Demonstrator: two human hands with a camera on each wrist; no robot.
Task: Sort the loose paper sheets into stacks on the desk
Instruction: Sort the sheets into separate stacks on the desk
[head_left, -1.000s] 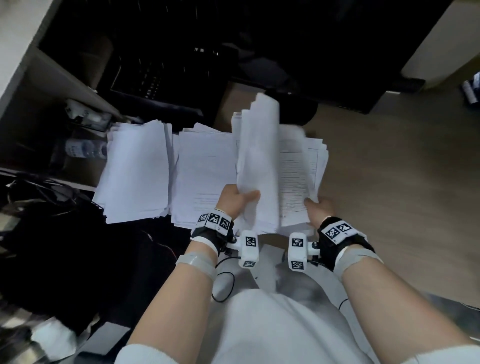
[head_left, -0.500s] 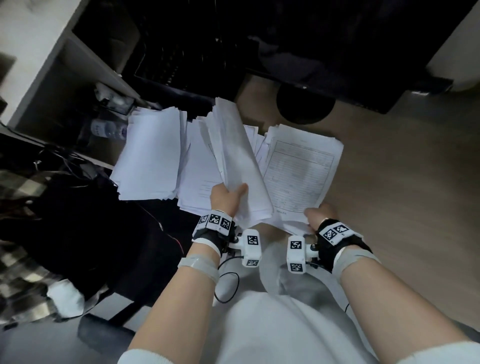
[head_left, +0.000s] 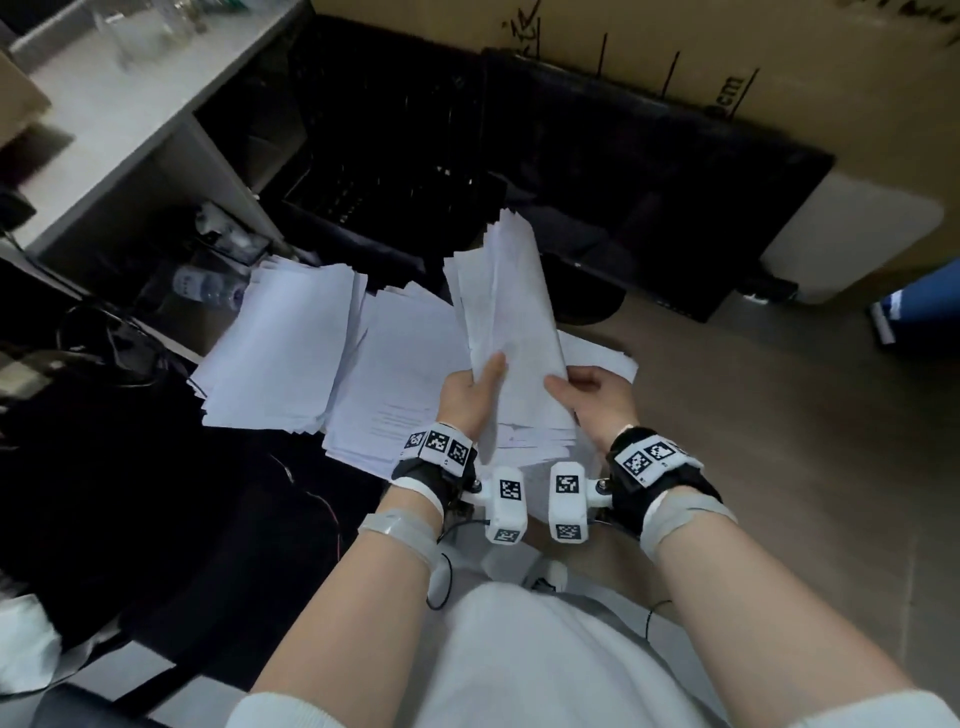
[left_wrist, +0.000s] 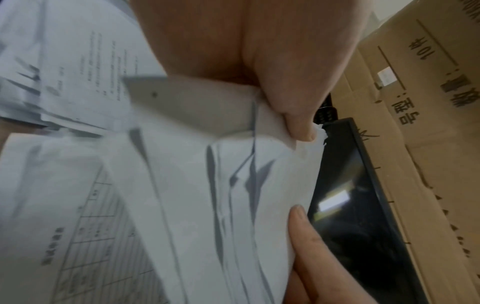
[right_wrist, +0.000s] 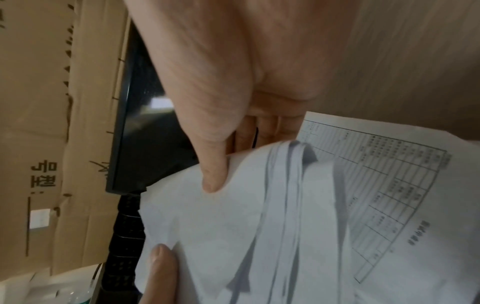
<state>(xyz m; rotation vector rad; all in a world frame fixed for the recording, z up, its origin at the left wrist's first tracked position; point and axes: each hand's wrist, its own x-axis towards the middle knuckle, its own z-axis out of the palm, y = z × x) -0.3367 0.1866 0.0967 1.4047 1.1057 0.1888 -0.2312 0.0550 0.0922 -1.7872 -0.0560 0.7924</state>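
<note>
So the bundle of sheets (head_left: 511, 332) is up off the desk right now, standing nearly on end and bowed into a loose curl, held from both sides. Left hand (head_left: 467, 397) has its thumb (left_wrist: 293, 107) clamped down over the front of the bundle with fingers behind, and the right hand (head_left: 597, 400) pinches the opposite edge the same way, thumb (right_wrist: 214, 174) pressed on the top sheet. Judging by how things lie, I'd say the sorting is somewhere in the middle. Just left of the bundle there's a middle stack (head_left: 395, 384) lying flat with some faint print on top, and further left of that a bigger stack (head_left: 285, 348) of blank-looking pages, edges a bit ragged, partly hanging over the desk's left edge. Right under and just right of the bundle there's more paper, a printed form with a table grid (right_wrist: 384, 195), so that looks like a third stack (head_left: 602, 358) started. What's left, as far as I can tell, is this whole handful still needing a home, plus squaring up the stacks. Behind the bundle sits a dark monitor (head_left: 649, 208) and a cardboard box (head_left: 675, 47), and a water bottle (head_left: 208, 288) lies way off to the left.
</note>
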